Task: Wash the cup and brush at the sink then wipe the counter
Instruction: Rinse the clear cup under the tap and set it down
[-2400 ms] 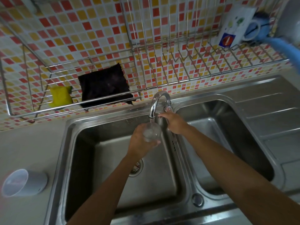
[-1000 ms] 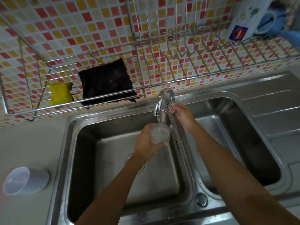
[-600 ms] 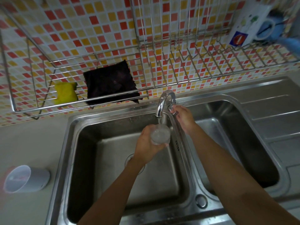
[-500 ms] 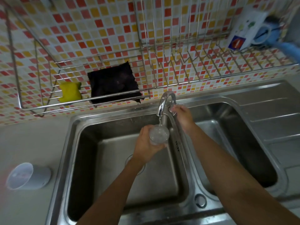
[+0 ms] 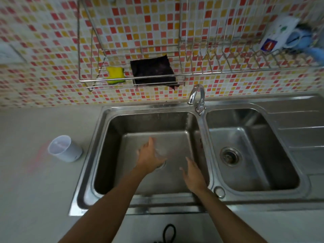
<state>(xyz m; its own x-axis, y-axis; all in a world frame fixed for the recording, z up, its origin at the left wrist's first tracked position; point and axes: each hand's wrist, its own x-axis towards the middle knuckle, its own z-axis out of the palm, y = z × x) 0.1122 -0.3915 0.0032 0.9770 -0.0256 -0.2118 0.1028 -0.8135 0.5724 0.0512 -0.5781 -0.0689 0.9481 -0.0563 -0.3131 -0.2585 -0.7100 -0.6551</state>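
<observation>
My left hand (image 5: pixel 148 159) is low in the left basin (image 5: pixel 108 155) of the steel sink, curled around a small clear cup (image 5: pixel 162 151) that is blurred by motion. My right hand (image 5: pixel 193 175) hovers beside it over the same basin, fingers spread and holding nothing. The faucet (image 5: pixel 196 94) stands behind both hands on the divider, and I see no water stream. A white plastic cup (image 5: pixel 64 149) lies tilted on the counter (image 5: pixel 35 190) left of the sink. A black cloth (image 5: pixel 153 71) hangs on the wire rack (image 5: pixel 140 78). No brush is in view.
A yellow sponge (image 5: pixel 115 75) sits on the rack beside the cloth. The right basin (image 5: pixel 263 172) has a drain strainer (image 5: pixel 229 156), with a ribbed drainboard (image 5: pixel 301 134) beyond. A white box (image 5: pixel 277 38) and blue mug (image 5: pixel 298 38) rest on the upper right rack. A black cord (image 5: pixel 168 232) lies at the front edge.
Both hands have dropped from the faucet into the left basin. My right hand has let go of the tap handle. The cup has moved down and away from the spout.
</observation>
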